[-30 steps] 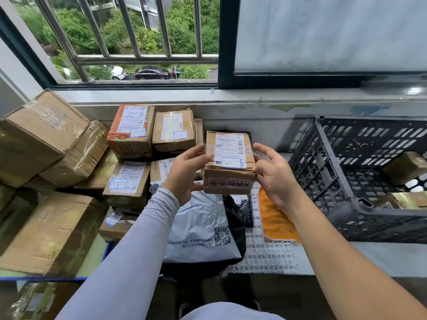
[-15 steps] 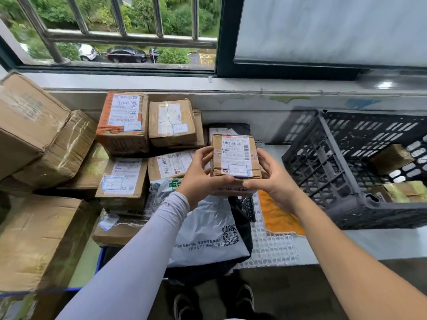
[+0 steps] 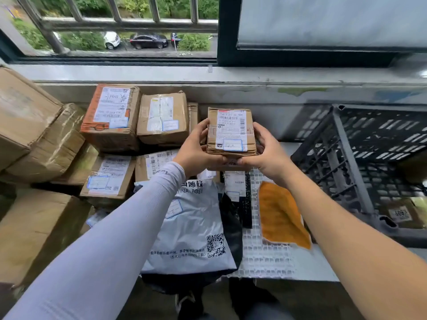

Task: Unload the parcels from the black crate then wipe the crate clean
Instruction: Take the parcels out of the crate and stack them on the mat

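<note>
Your left hand (image 3: pixel 196 147) and right hand (image 3: pixel 265 150) both grip the small cardboard parcel (image 3: pixel 231 131), one on each side, fingers curled under its lower edge and label side up. You hold it above the other parcels, clear of the black crate (image 3: pixel 346 158), which sits at 3 o'clock from your hands with a brown parcel (image 3: pixel 402 213) visible inside near its front wall. At 6 o'clock lies a white mail bag (image 3: pixel 191 229), and just right of it an orange cloth (image 3: pixel 279 215) on a white mesh mat (image 3: pixel 265 262). From 9 to 11 o'clock, stacked cardboard boxes (image 3: pixel 111 116) crowd the ledge under the window (image 3: pixel 120 31).
</note>
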The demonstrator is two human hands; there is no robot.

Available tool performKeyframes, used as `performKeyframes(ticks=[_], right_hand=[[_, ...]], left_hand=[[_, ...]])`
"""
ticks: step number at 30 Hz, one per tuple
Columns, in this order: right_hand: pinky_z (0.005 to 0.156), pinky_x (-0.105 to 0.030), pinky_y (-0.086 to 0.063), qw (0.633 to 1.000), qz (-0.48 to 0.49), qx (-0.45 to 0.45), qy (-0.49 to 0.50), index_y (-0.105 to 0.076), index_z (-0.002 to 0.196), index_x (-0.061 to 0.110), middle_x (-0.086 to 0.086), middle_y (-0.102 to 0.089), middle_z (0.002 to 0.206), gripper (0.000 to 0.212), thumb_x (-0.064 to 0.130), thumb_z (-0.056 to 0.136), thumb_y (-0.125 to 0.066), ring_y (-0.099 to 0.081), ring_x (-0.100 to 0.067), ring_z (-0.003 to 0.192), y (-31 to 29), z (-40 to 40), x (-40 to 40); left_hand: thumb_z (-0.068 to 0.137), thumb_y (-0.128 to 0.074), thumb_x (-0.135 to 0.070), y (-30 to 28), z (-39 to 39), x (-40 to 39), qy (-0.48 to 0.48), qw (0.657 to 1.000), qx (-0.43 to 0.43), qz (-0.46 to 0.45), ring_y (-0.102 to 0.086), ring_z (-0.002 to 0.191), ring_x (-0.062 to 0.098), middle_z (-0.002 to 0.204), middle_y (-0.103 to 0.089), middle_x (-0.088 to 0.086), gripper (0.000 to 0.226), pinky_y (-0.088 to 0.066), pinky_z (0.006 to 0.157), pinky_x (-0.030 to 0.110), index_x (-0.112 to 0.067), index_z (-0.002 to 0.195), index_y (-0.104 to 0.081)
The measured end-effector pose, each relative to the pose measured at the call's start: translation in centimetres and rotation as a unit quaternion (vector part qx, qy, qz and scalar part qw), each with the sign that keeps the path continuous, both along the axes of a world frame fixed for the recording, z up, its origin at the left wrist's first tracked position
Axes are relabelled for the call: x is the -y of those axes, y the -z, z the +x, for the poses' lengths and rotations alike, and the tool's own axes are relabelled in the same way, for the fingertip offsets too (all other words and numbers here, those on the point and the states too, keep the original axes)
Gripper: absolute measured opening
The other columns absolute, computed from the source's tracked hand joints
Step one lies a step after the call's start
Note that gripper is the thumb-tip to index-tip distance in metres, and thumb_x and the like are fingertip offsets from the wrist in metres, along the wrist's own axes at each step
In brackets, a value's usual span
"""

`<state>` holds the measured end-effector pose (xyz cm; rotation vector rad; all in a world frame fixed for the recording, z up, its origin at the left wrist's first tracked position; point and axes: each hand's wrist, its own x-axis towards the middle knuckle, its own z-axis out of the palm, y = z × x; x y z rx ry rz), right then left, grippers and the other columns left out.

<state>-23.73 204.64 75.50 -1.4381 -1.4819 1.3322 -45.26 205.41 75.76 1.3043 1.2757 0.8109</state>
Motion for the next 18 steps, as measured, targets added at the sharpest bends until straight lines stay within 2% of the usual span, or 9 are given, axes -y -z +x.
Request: performKeyframes(ticks=[2, 4, 6, 8, 9, 11, 14, 16, 18], right_hand=[[0.114, -0.040, -0.046, 1.000, -0.001, 0.004, -0.013, -0.036, 0.155, 0.026, 0.018, -0.059, 0.140, 0.108, -0.001, 0.065, -0.089, -0.053, -0.004, 0.135, 0.4, 0.9, -1.1], [0.116, -0.043, -0.043, 1.000, 0.000, -0.003, -0.027, -0.037, 0.155, 0.028, 0.018, -0.057, 0.143, 0.111, 0.008, 0.061, -0.091, -0.049, -0.005, 0.138, 0.8, 1.7, -2.2], [0.118, -0.043, -0.041, 0.999, 0.001, -0.002, -0.041, -0.036, 0.156, 0.030, 0.018, -0.054, 0.146, 0.114, 0.016, 0.058, -0.092, -0.047, -0.005, 0.139, 1.3, 2.4, -3.4], [0.119, -0.044, -0.040, 0.999, 0.000, -0.005, -0.050, -0.035, 0.156, 0.029, 0.014, -0.052, 0.149, 0.119, 0.025, 0.052, -0.093, -0.047, -0.006, 0.140, 1.9, 2.9, -4.3], [0.119, -0.044, -0.040, 0.999, -0.004, -0.006, -0.052, -0.035, 0.157, 0.027, 0.012, -0.051, 0.150, 0.120, 0.026, 0.051, -0.093, -0.047, -0.007, 0.140, 2.2, 3.1, -4.8], [0.118, -0.043, -0.040, 0.998, -0.008, -0.007, -0.057, -0.035, 0.157, 0.022, 0.007, -0.051, 0.151, 0.118, 0.018, 0.054, -0.094, -0.048, -0.009, 0.139, 2.7, 3.1, -5.5], [0.117, -0.034, -0.041, 0.998, 0.003, -0.007, -0.058, -0.035, 0.156, 0.023, 0.010, -0.050, 0.150, 0.118, 0.029, 0.052, -0.091, -0.048, -0.003, 0.137, 3.3, 2.4, -6.2], [0.112, -0.019, -0.040, 0.998, 0.013, 0.001, -0.062, -0.034, 0.156, 0.026, 0.014, -0.048, 0.151, 0.117, 0.036, 0.052, -0.087, -0.046, 0.007, 0.135, 3.8, 1.9, -6.7], [0.107, -0.014, -0.040, 0.998, 0.020, 0.021, -0.053, -0.033, 0.158, 0.028, 0.014, -0.046, 0.154, 0.112, 0.023, 0.061, -0.088, -0.046, 0.009, 0.133, 4.3, 1.4, -7.2]], left_hand=[[0.068, -0.086, 0.017, -0.1, 1.0, -0.6, -0.017, 1.000, -0.011, 0.005, -0.060, 0.117, 0.003, 0.143, -0.051, 0.000, 0.115, -0.056, 0.086, 0.016, -0.018, 0.161, -0.027], [0.068, -0.085, 0.018, 0.0, 1.7, -1.4, -0.033, 0.999, -0.025, 0.005, -0.060, 0.113, -0.003, 0.139, -0.052, -0.002, 0.113, -0.055, 0.082, 0.013, -0.018, 0.160, -0.030], [0.066, -0.090, 0.012, 0.6, 2.1, -2.2, -0.052, 0.997, -0.055, 0.005, -0.057, 0.126, 0.005, 0.142, -0.053, -0.002, 0.114, -0.056, 0.090, 0.019, -0.022, 0.159, -0.033], [0.064, -0.095, 0.002, 1.1, 2.3, -2.8, -0.063, 0.993, -0.100, 0.006, -0.051, 0.137, 0.012, 0.152, -0.050, 0.000, 0.116, -0.053, 0.106, 0.033, -0.027, 0.159, -0.035], [0.064, -0.096, -0.003, 1.4, 2.4, -3.1, -0.068, 0.990, -0.125, 0.008, -0.051, 0.136, 0.012, 0.154, -0.050, 0.000, 0.116, -0.050, 0.110, 0.036, -0.029, 0.159, -0.035], [0.065, -0.097, -0.011, 1.9, 2.6, -3.4, -0.077, 0.982, -0.171, 0.018, -0.053, 0.130, 0.008, 0.154, -0.051, -0.004, 0.114, -0.044, 0.113, 0.032, -0.032, 0.159, -0.035], [0.073, -0.092, -0.012, 2.4, 3.2, -3.8, -0.084, 0.968, -0.234, 0.037, -0.051, 0.119, 0.001, 0.147, -0.053, -0.012, 0.104, -0.036, 0.105, 0.016, -0.031, 0.158, -0.037], [0.077, -0.088, -0.010, 2.9, 3.3, -4.4, -0.076, 0.958, -0.269, 0.059, -0.055, 0.120, 0.006, 0.147, -0.054, -0.010, 0.098, -0.038, 0.106, 0.017, -0.028, 0.159, -0.038], [0.081, -0.084, -0.012, 3.7, 3.2, -5.3, -0.052, 0.943, -0.316, 0.094, -0.052, 0.134, 0.014, 0.155, -0.049, -0.003, 0.093, -0.037, 0.115, 0.025, -0.023, 0.160, -0.035]])
